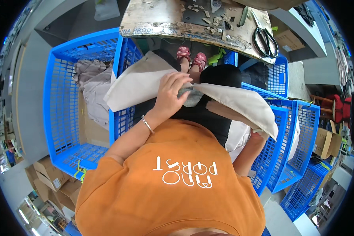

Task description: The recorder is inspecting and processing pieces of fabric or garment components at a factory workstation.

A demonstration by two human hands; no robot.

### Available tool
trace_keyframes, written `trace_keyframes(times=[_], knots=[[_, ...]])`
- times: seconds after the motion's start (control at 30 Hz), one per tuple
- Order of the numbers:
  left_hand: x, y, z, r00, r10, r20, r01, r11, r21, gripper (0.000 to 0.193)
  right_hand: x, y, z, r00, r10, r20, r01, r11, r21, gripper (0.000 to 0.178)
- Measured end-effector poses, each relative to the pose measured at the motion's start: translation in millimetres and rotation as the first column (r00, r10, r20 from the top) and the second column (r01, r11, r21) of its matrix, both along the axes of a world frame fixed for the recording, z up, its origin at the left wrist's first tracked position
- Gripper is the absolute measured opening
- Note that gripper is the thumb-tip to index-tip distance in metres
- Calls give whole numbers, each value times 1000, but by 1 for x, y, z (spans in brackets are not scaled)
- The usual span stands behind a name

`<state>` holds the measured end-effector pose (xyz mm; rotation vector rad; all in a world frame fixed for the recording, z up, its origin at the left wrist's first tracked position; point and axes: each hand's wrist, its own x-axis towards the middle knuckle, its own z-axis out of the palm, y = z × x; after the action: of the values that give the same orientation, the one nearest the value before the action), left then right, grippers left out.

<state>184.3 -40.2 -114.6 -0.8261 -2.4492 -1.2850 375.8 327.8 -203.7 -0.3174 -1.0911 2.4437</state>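
Orange white-lettered shirt (177, 208) at six o'clock fronts creased cream fabric (240, 98), apparently mid-handling, remainder unclear, left hand (171, 91) touching it unclenched at twelve, right hand (257, 139) at four, grip hidden.

Both hands (170, 91) at beige fabric (135, 82), blue crates (63, 114) either side

Blue crate (47, 114) walling left, crates (277, 145) crowding right, workbench (157, 15) ahead, narrow gap between it and fabric (240, 96)

Black-handled scissors (266, 34) lie on a wooden table (157, 15) near possibly cardboard scraps (207, 20).
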Motion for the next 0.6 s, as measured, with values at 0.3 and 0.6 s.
trace_keyframes(times=[0.3,0.6], knots=[[-40,12,15,905,-259,339,270,963,13,6,-35,0,81,798,-506,326,213,744,633,43],[-76,35,90,445,-605,660,245,791,560,11,-132,-123,145,972,-233,8,8,66,998,48]])
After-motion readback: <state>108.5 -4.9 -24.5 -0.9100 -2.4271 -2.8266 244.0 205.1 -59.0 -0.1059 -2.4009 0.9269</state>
